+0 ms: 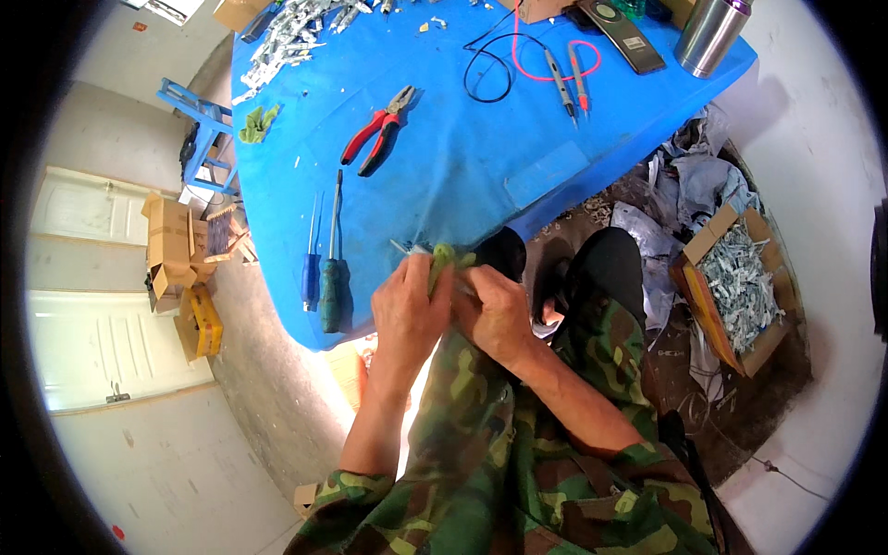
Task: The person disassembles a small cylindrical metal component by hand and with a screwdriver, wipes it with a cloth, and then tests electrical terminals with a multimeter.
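My left hand [407, 301] and my right hand [497, 314] meet over my lap at the near edge of the blue-covered table [444, 176]. Both are closed on a yellow-green cloth [447, 256], bunched between the fingers. A thin whitish piece [405, 248] pokes out beside the left fingers; its kind and which hand grips it are unclear. Left of my hands lie a screwdriver with a dark green handle [331, 296] and a slimmer one with a blue handle [310, 280]. Farther off rest red-handled pliers [377, 134], jaws pointing away.
Small silvery pieces [287, 55] are heaped at the far left, near another green cloth [258, 124]. Test probes [561, 83], a dark flat device [624, 37] and a steel flask [710, 42] occupy the far right. A carton of silvery pieces [740, 287] stands on the floor at right.
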The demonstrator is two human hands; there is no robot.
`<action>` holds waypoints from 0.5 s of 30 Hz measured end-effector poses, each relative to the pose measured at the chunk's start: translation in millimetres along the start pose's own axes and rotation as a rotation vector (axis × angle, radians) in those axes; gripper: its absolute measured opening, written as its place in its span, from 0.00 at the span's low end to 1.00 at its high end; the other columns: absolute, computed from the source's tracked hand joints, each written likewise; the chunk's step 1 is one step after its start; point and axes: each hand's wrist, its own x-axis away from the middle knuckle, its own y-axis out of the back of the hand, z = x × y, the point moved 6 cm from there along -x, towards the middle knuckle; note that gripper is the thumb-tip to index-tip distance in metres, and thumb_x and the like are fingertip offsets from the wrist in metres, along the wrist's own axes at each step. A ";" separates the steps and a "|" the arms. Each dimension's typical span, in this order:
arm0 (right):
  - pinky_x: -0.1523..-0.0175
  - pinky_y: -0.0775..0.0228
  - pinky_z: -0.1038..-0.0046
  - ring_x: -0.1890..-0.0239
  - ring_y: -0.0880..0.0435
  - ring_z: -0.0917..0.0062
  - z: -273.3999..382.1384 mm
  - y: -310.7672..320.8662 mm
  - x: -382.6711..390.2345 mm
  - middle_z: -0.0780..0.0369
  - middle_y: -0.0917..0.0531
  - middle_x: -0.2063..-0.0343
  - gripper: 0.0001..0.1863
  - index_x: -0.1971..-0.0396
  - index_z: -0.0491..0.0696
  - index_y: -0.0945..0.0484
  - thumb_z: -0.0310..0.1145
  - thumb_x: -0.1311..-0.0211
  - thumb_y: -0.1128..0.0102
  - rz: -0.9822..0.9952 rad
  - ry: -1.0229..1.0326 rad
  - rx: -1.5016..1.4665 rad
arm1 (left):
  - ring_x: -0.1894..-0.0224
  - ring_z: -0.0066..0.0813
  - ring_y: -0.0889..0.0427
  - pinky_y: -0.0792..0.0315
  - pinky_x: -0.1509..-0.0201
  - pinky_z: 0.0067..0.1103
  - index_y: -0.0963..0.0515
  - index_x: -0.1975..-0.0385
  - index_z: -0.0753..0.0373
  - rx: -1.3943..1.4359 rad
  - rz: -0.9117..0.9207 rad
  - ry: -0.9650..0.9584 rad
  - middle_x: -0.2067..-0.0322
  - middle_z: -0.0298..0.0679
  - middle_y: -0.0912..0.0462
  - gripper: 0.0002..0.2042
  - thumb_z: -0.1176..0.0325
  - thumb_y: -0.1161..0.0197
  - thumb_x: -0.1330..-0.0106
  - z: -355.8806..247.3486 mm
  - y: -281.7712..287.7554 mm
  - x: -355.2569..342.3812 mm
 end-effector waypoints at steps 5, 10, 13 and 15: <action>0.64 0.23 0.60 0.68 0.15 0.55 2.0 -0.4 -2.6 0.54 0.16 0.68 0.15 0.57 0.44 0.17 0.23 0.47 0.26 -0.024 0.029 -0.002 | 0.72 0.59 0.19 0.28 0.70 0.41 0.25 0.68 0.65 -0.059 -0.090 0.062 0.74 0.53 0.19 0.10 0.68 0.32 0.32 41.4 12.5 -22.0; 0.64 0.24 0.69 0.70 0.14 0.67 -7.5 15.0 7.1 0.56 0.15 0.70 0.11 0.59 0.43 0.16 0.28 0.41 0.27 -0.024 -0.186 -0.109 | 0.73 0.48 0.15 0.25 0.70 0.34 0.22 0.66 0.67 -0.090 -0.138 0.252 0.71 0.52 0.15 0.10 0.67 0.33 0.29 65.6 40.2 -30.5; 0.62 0.24 0.73 0.70 0.15 0.74 -10.8 34.5 9.7 0.59 0.14 0.70 0.10 0.59 0.43 0.15 0.30 0.39 0.28 -0.045 -0.293 -0.174 | 0.75 0.29 0.21 0.25 0.67 0.30 0.21 0.63 0.67 0.122 -0.261 0.337 0.73 0.42 0.17 0.13 0.61 0.33 0.27 73.2 67.9 -27.7; 0.61 0.24 0.74 0.69 0.15 0.79 -9.0 42.1 10.4 0.60 0.13 0.70 0.11 0.59 0.43 0.15 0.30 0.38 0.29 -0.039 -0.338 -0.243 | 0.76 0.22 0.23 0.28 0.73 0.27 0.21 0.64 0.67 0.129 -0.381 0.229 0.76 0.36 0.18 0.12 0.63 0.33 0.26 98.7 88.3 -22.5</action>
